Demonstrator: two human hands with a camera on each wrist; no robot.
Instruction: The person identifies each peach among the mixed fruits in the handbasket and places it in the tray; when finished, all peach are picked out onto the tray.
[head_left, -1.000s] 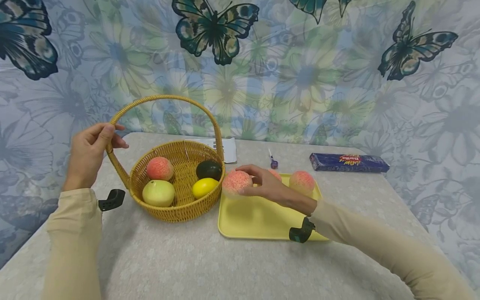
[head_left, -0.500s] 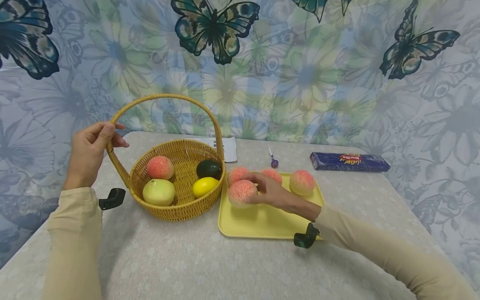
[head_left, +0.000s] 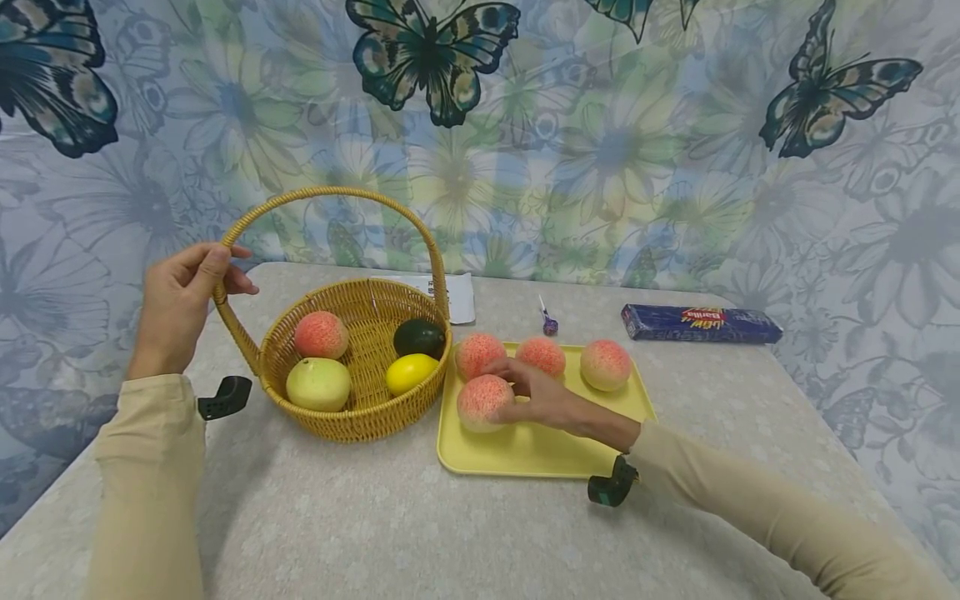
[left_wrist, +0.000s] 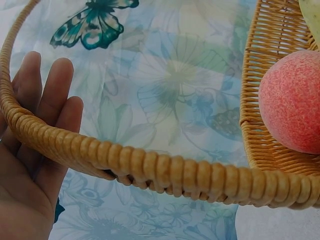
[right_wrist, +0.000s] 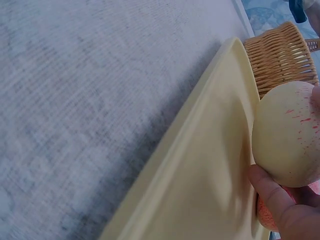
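Observation:
My left hand (head_left: 178,304) holds the handle of the wicker basket (head_left: 352,427) near its left end, thumb in front and fingers behind. Inside the basket are a peach (head_left: 321,335), a pale green round fruit (head_left: 318,385), a lemon (head_left: 411,374) and a dark green avocado-like fruit (head_left: 418,338). With thumb and fingers, my right hand (head_left: 543,398) grips a peach (head_left: 480,403) over the left part of the yellow tray (head_left: 540,454); whether it touches the tray I cannot tell. Three more peaches line the tray's back: left (head_left: 478,354), middle (head_left: 542,356) and right (head_left: 606,365).
Behind the tray lie a purple lollipop (head_left: 550,324) and a blue Barilla box (head_left: 701,324). A printed white paper (head_left: 460,298) is partly hidden behind the basket. A butterfly-patterned cloth hangs at the table's far side.
My right hand has moved the gripped peach towards me and slightly right and down, uncovering the peach at the tray's back left. The left hand and basket have stayed in place.

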